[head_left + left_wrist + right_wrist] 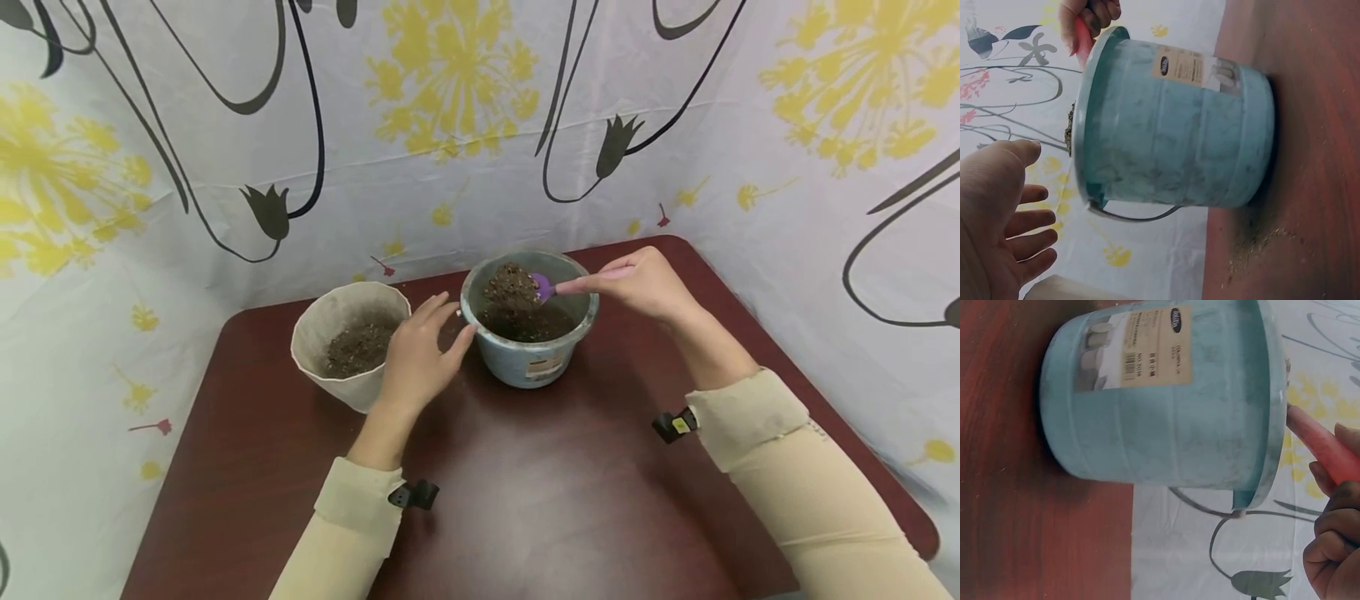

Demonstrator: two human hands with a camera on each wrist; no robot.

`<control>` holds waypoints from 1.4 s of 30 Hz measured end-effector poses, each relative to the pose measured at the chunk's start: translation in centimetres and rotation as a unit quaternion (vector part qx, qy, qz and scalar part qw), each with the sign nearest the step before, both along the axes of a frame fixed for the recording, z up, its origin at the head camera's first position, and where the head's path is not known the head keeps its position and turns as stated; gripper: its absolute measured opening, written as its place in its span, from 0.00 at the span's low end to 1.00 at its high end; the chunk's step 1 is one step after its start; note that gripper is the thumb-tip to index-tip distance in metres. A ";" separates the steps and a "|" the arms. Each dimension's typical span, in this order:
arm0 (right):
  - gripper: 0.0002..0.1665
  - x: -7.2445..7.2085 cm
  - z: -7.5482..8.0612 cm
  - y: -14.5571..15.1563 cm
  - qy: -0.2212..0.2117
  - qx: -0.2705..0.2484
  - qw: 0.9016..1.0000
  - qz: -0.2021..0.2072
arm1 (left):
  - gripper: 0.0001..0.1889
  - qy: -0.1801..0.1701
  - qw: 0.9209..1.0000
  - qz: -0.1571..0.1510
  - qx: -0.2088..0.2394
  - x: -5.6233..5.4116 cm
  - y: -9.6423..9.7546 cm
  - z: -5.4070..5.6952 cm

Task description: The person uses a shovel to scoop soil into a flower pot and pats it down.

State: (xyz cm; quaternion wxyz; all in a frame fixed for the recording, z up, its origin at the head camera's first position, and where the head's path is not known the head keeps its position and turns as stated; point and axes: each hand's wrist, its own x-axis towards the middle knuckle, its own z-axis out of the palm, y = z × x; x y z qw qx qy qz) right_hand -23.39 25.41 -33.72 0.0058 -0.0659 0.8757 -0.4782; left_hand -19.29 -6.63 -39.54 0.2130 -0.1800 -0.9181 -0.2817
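Note:
A blue plastic bucket (528, 358) with a paper label stands on the table, dark soil (536, 325) inside it. My right hand (648, 283) grips the pink handle (1322, 440) of a small trowel, whose purple blade (543, 287) carries a heap of soil (512, 287) over the bucket. To the left is a whitish pot (352, 389) with soil (360, 347) in it. My left hand (420, 354) hovers between the two containers, fingers spread and relaxed, holding nothing. In the left wrist view, the bucket's wire handle (1135, 219) hangs down its side.
Both containers stand toward the back of the dark red table (540, 492). A white cloth (480, 200) printed with yellow and grey flowers hangs close behind and beside it. Crumbs of soil (1266, 244) lie on the tabletop near the bucket.

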 end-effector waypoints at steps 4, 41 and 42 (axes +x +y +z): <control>0.19 -0.3 0.4 -0.8 0.001 0.000 1.000 0.013 | 0.24 -0.002 1.000 0.008 0.001 0.3 -0.9 0.4; 0.13 -3.0 2.2 -13.0 -0.004 -0.027 0.993 0.117 | 0.25 -0.025 0.991 0.126 -0.035 3.5 -12.1 1.7; 0.14 -3.1 2.1 -13.4 -0.004 -0.026 0.993 0.114 | 0.25 -0.025 0.990 0.131 -0.035 3.7 -12.5 1.6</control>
